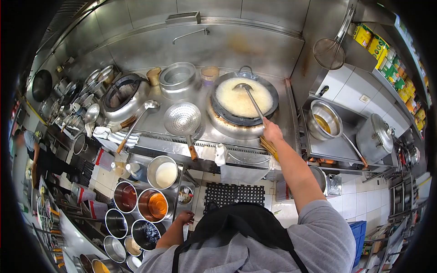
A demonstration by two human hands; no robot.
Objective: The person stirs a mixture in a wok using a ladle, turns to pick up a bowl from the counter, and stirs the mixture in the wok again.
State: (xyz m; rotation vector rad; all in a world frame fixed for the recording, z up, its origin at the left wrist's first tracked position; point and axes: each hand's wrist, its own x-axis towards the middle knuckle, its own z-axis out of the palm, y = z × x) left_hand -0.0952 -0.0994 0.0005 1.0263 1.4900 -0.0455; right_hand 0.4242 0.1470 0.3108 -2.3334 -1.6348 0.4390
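My right hand (272, 131) is closed around the handle of a ladle (253, 101). The ladle's bowl rests in pale, bubbling, foamy liquid (234, 98) inside a black wok (217, 112) on the right burner. My left hand (184, 217) hangs low beside the metal pots, apart from them, its fingers loosely out with nothing seen in them. Nearest to it are a pot of orange liquid (157, 206) and a small container of scraps (185, 195). A wooden-handled perforated skimmer (182, 119) lies on the stove to the left of the wok.
A second ladle (136, 123) lies farther left, near another wok burner (119, 93). A metal pot (178, 76) stands at the back under the faucet (190, 34). On the right are a bowl with yellow liquid (324, 119), a lidded pot (374, 139) and a hanging strainer (328, 53).
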